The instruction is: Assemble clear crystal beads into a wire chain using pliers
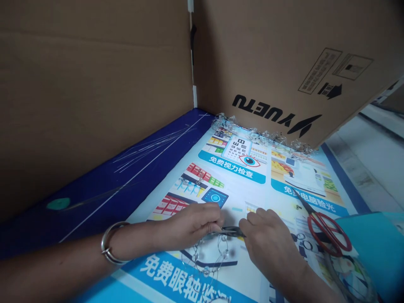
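My left hand [197, 223], with a silver bangle on its wrist, is closed in a pinch on a strand of thin wire with clear beads [206, 270]. The strand hangs in loops below the fingers, over the printed sheet. My right hand [271, 242] is wrapped round a pair of pliers [232, 231]. The dark jaws point left and meet the wire at my left fingertips. Most of the pliers' handle is hidden inside my right fist.
Red-handled scissors [330, 233] lie at the right, near a coil of wire [355, 273] and a turquoise sheet [375, 248]. More beaded wire [265, 136] lines the foot of the cardboard wall [252, 63]. Loose wires [148, 147] and a green piece [58, 204] lie left.
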`<state>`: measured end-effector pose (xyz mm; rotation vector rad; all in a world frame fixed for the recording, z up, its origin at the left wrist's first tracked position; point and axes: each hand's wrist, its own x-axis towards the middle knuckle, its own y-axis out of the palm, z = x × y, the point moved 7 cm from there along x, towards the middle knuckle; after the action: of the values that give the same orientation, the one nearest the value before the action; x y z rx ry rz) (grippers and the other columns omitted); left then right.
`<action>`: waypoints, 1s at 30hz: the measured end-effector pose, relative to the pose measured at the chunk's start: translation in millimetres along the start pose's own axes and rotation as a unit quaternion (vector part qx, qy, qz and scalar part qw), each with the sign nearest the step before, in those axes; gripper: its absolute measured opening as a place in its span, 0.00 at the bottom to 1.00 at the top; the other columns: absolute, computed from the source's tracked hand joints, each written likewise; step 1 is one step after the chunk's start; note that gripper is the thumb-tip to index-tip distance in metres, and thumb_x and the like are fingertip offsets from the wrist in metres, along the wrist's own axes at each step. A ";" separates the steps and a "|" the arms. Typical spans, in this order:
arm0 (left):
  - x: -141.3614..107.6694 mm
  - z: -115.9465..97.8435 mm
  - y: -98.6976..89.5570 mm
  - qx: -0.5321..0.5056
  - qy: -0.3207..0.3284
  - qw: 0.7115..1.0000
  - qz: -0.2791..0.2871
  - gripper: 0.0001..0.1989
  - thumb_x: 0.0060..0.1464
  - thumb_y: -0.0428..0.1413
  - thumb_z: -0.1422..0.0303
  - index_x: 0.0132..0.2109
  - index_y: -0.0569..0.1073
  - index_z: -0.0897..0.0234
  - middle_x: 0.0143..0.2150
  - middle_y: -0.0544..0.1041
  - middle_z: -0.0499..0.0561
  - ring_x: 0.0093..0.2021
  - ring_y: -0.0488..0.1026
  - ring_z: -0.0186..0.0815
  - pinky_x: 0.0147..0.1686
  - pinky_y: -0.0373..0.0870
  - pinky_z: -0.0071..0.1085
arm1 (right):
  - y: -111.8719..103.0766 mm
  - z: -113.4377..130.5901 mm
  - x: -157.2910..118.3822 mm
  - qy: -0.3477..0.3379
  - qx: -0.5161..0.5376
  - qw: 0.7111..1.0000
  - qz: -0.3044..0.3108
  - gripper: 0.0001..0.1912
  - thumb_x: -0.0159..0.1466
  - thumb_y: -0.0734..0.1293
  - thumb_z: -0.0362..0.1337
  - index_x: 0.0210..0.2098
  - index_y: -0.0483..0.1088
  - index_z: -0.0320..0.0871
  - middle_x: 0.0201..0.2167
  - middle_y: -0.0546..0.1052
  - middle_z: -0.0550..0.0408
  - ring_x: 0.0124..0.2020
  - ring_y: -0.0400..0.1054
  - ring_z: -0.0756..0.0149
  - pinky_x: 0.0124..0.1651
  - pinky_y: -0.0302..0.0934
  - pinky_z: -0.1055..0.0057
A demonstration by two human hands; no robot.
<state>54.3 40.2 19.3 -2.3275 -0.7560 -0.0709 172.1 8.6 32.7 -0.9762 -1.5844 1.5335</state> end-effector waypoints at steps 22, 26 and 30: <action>-4.1 0.1 6.1 0.150 -0.057 0.987 -0.010 0.06 0.59 0.42 0.70 0.34 0.61 0.64 0.29 0.68 0.48 0.28 0.63 0.30 0.27 0.57 0.26 | -1.3 6.6 13.5 -0.066 -0.017 0.993 0.093 0.05 0.55 0.60 0.28 0.27 0.66 0.43 0.26 0.68 0.55 0.31 0.56 0.66 0.33 0.40 0.67; -5.8 2.8 7.3 0.213 -0.072 0.974 -0.006 0.07 0.58 0.42 0.69 0.34 0.61 0.64 0.26 0.69 0.46 0.25 0.64 0.31 0.24 0.55 0.26 | -0.6 5.6 15.0 -0.070 -0.011 0.993 0.099 0.05 0.55 0.61 0.28 0.27 0.66 0.42 0.26 0.68 0.54 0.31 0.56 0.66 0.33 0.41 0.67; -5.6 2.4 4.4 0.245 -0.056 0.968 -0.013 0.06 0.58 0.42 0.70 0.34 0.61 0.64 0.24 0.69 0.45 0.22 0.64 0.31 0.22 0.53 0.26 | 0.8 3.1 15.9 -0.060 -0.011 0.991 0.116 0.06 0.56 0.60 0.28 0.28 0.67 0.42 0.26 0.68 0.54 0.31 0.57 0.67 0.33 0.41 0.67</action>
<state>51.6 36.3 13.6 -1.8599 -0.7608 0.2166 162.0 21.4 31.6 -1.1317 -1.6188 1.7647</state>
